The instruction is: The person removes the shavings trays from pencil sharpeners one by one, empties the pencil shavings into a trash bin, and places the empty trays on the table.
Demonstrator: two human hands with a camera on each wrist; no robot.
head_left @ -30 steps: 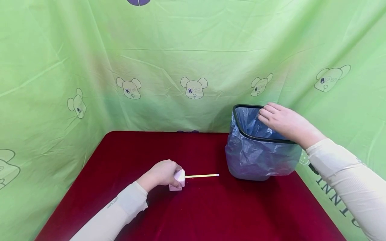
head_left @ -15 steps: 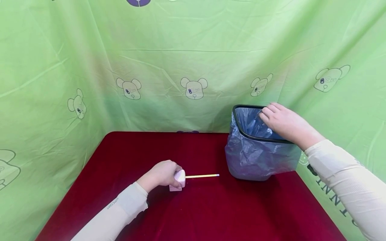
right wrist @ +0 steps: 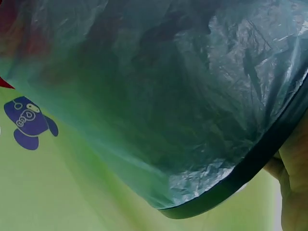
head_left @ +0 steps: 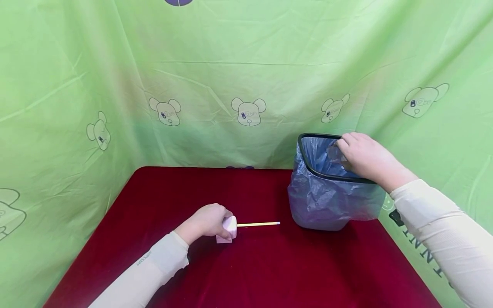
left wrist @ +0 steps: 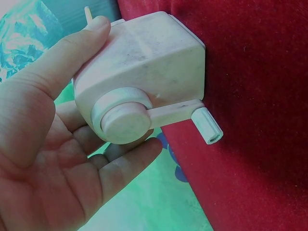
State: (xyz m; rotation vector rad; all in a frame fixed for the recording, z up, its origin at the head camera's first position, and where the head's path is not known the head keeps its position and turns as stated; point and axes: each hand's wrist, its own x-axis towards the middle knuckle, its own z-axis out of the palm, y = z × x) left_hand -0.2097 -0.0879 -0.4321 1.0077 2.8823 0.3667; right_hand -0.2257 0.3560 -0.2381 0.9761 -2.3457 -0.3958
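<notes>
We've got a red, velvety tablecloth point(head_left: 269, 273) with light specks across the lower frame in the head view, and smooth green fabric point(head_left: 200, 51) behind, lightly creased, printed with cartoon animal heads. Bin point(head_left: 317, 223) right of centre: rounded corners, smooth black rim point(head_left: 327, 176), thin bluish liner point(head_left: 335, 194) folded over it. Film is glossy and crinkled, see-through enough that we can make out the wall behind.

Sharpener point(left wrist: 144, 60) sits just below centre in the head view, gripped by the left hand point(head_left: 211, 220), thumb on one side, fingers curled round the other. We see a pale pink, hard, boxy body, soft edges, grey scuffs. Round hub with a raised collar, flat crank arm point(left wrist: 175, 114), pale ribbed knob point(left wrist: 207, 126). Slim yellow pencil point(head_left: 257, 224) sticks straight out toward frame right, bluish-white at the end.

Right hand point(head_left: 366, 156) is over the bin mouth, right of centre; greyish, see-through stuff shows by the fingertips. Grip hidden, we can't tell if it's pinching anything.
</notes>
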